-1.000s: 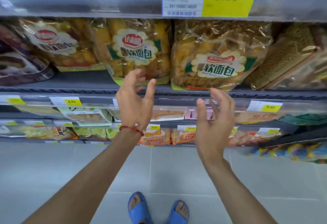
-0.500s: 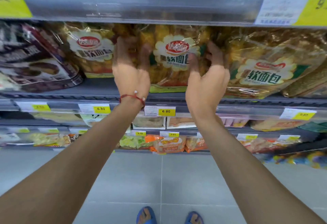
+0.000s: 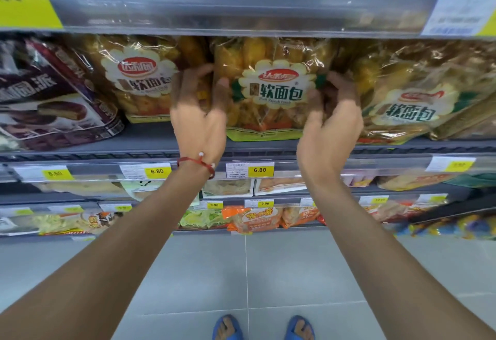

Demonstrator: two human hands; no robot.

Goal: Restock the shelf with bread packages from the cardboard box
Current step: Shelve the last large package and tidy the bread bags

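1. Nearest the camera: blue sandals [image 3: 228,327] on the grey tiled floor [image 3: 295,272]; the cardboard box is not in view
2. Both forearms reach up and forward; a red bracelet [image 3: 198,163] sits at the left wrist
3. Left hand [image 3: 200,114]: a second ago it was raised open in front of the shelf edge, clear of the goods. It now sits at the left edge of the middle bread package [image 3: 271,89], fingers [image 3: 194,75] curled round that edge and thumb on the front film
4. Right hand [image 3: 330,127]: it has made the same change, from spread in the air to the package's right edge, with its fingers curled round the edge and clamped on the wrapper
5. The middle bread package stands upright on the shelf [image 3: 150,135], label outward, above a price tag [image 3: 261,170]. It lies between the left bread package [image 3: 142,79] and the right bread package [image 3: 410,98], close against both
6. Reading: the package already rests in its row, so the two-handed hold looks like squaring it up rather than carrying it. The next package would have to come from the box, out of sight
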